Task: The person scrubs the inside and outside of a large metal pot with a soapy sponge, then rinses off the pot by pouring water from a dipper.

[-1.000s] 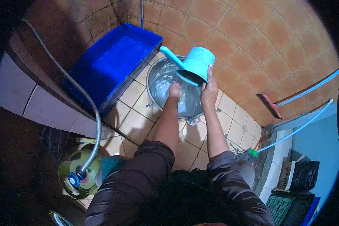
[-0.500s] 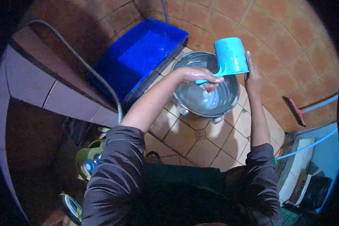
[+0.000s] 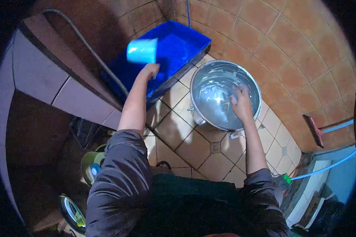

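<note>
The right grip, the right hand (image 3: 242, 103), is loose with fingers parted, no object visible in it, within the metal pot (image 3: 209, 75) at one o'clock; a flatter palm would probably reach its inside more evenly. Farther out, at eleven o'clock, the left hand (image 3: 152, 70) grasps the turquoise dipper (image 3: 142, 51) above the blue tray (image 3: 188, 44); a firm wrist should steady it.
</note>
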### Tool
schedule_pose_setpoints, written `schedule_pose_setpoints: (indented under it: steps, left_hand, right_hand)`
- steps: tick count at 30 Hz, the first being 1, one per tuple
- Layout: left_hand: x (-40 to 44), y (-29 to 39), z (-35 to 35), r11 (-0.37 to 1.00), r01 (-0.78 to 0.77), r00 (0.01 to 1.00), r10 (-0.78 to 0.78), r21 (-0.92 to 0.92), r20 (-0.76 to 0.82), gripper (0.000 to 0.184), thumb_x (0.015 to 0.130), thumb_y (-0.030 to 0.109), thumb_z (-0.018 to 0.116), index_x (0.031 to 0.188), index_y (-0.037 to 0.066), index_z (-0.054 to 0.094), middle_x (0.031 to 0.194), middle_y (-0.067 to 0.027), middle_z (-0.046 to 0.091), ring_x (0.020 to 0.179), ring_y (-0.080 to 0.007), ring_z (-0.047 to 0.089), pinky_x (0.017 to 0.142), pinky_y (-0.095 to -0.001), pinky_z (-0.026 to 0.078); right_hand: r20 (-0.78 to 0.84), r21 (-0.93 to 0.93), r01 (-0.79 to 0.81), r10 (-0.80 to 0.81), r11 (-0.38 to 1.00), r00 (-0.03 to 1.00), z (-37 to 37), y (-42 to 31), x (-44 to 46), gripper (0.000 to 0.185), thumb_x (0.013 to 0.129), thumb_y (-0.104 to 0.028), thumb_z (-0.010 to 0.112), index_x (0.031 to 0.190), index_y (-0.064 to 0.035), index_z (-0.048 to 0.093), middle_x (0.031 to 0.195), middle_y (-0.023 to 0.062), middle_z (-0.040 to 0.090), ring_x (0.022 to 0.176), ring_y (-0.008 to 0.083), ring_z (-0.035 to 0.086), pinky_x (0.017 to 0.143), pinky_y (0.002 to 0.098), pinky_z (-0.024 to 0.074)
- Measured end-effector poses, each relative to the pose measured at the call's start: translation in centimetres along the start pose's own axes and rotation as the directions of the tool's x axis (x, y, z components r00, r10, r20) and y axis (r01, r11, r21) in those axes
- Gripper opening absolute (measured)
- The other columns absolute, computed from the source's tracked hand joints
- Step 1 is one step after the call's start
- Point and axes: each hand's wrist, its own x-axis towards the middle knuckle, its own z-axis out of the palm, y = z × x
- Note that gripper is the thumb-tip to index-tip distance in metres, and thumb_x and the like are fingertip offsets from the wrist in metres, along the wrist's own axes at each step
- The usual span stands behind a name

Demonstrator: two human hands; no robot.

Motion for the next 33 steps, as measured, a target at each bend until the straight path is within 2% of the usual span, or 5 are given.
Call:
schedule_pose_setpoints:
  steps: [9,11,13,18,33]
  left_hand:
    - [5.9,-8.5,8.4,0.671,-0.432,0.808,-0.009,0.602,0.589,0.012,0.077,0.011,0.064,0.068,0.003,0.067,0.076,-0.0161,0.067,0.065,-0.0285,0.064,0.051,-0.0429,0.049]
    - [5.3,-8.6,7.8,0.967,-0.023,0.930,0.114,-0.253,0.350,0.022,0.084,0.016,0.059,0.065,0.005,0.060,0.066,-0.0123,0.062,0.055,-0.0249,0.059,0.045,-0.0380,0.044]
    - [-1.6,-3.7,4.3,0.428,0.121,0.991,0.000,-0.896,0.134,0.018,0.088,0.009,0.049,0.070,0.010,0.044,0.053,-0.0033,0.040,0.042,-0.0179,0.039,0.037,-0.0342,0.032]
    - [-5.7,4.9,2.5,0.052,0.013,0.993,0.114,-0.999,0.019,0.017,0.096,0.018,0.049,0.082,0.011,0.043,0.058,0.0025,0.040,0.045,-0.0102,0.038,0.041,-0.0291,0.031]
    - [-13.6,16.3,7.5,0.806,-0.580,0.799,0.533,-0.119,-0.279,0.033,0.093,0.031,0.052,0.107,0.001,0.051,0.075,-0.0237,0.062,0.069,-0.0445,0.060,0.063,-0.0518,0.045]
  right_hand:
    - [0.114,0.066,-0.044,0.036,0.997,0.993,-0.5,-1.7,-1.3,0.024,0.084,-0.010,0.061,0.105,-0.0038,0.068,0.105,0.0186,0.062,0.097,0.0360,0.061,0.086,0.0418,0.0491]
    - [0.124,0.168,-0.133,0.113,0.977,0.986,0.2,-1.0,-1.1,0.023,0.084,-0.011,0.061,0.105,-0.0036,0.068,0.099,0.0185,0.064,0.091,0.0355,0.063,0.082,0.0404,0.0501]
    - [0.117,0.259,-0.189,0.163,0.947,0.980,1.3,-0.4,-0.8,0.022,0.085,-0.012,0.060,0.104,-0.0035,0.069,0.091,0.0170,0.066,0.083,0.0326,0.065,0.077,0.0382,0.0509]
    - [0.112,0.535,-0.257,0.234,0.805,0.966,6.3,0.1,2.8,0.022,0.089,-0.015,0.057,0.101,-0.0012,0.070,0.073,0.0070,0.067,0.066,0.0161,0.062,0.065,0.0304,0.0506]
    - [0.337,0.923,-0.107,0.639,-0.371,0.691,15.1,4.8,13.1,0.022,0.096,-0.019,0.046,0.110,-0.0077,0.058,0.084,0.0042,0.063,0.061,0.0197,0.057,0.049,0.0347,0.0480]
